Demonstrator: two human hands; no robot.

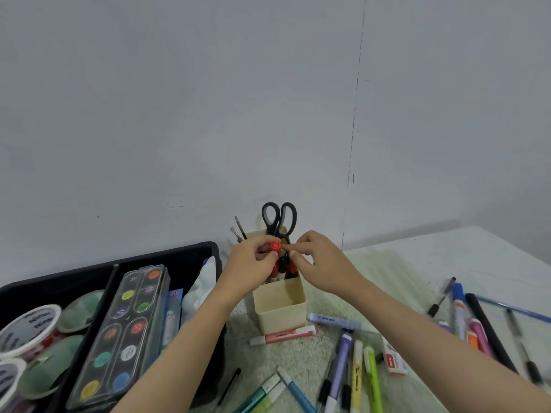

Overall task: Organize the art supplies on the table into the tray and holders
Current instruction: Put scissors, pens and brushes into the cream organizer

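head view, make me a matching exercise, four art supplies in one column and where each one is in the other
1. scissors
2. watercolour paint set
3. pink highlighter
4. red marker

A. lying on the table in front of the cream holder
B. in the black tray
C. gripped by the left hand
D. standing in the cream holder, handles up

Pairs: 1-D, 2-B, 3-A, 4-C

Holder (pixel 280 305) cream; scissors (pixel 279 219) handles black; marker (pixel 275 246) cap orange-red. Tray (pixel 167 254) black. Paints (pixel 125 332): orange, yellow, green, red, teal, blue. Mat (pixel 301 356) pale green. Highlighter (pixel 286 335) pink.
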